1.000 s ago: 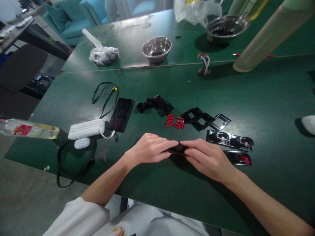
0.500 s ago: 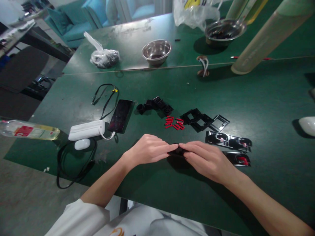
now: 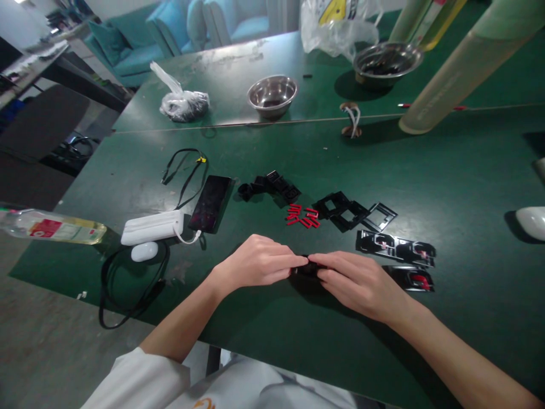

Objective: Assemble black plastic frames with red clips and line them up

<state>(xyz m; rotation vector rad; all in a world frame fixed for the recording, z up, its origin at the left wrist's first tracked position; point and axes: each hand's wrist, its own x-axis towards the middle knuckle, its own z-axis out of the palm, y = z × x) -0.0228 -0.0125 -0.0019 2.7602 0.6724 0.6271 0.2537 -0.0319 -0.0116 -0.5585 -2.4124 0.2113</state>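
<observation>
Pinching a small black part (image 3: pixel 305 268) from either side, the left hand (image 3: pixel 259 262) and the right hand (image 3: pixel 361 284) nearly meet over the near side of the green desk (image 3: pixel 272 332). Their fingertips cover much of the part, and I cannot tell whether it touches the desk. Just beyond the hands lies a loose group of red pieces (image 3: pixel 293 215), with black blocks (image 3: pixel 276 183) behind it to the left and overlapping black square frames (image 3: pixel 356 215) to the right. Beside the right hand, two black housings (image 3: pixel 395 248) lie end to end; nearer is another housing with a red insert (image 3: pixel 420 280), partly hidden by that hand. Farther left rest a dark phone (image 3: pixel 212 203) and a white power bank (image 3: pixel 152 226). A metal bowl (image 3: pixel 272 102) stands toward the back.
</observation>
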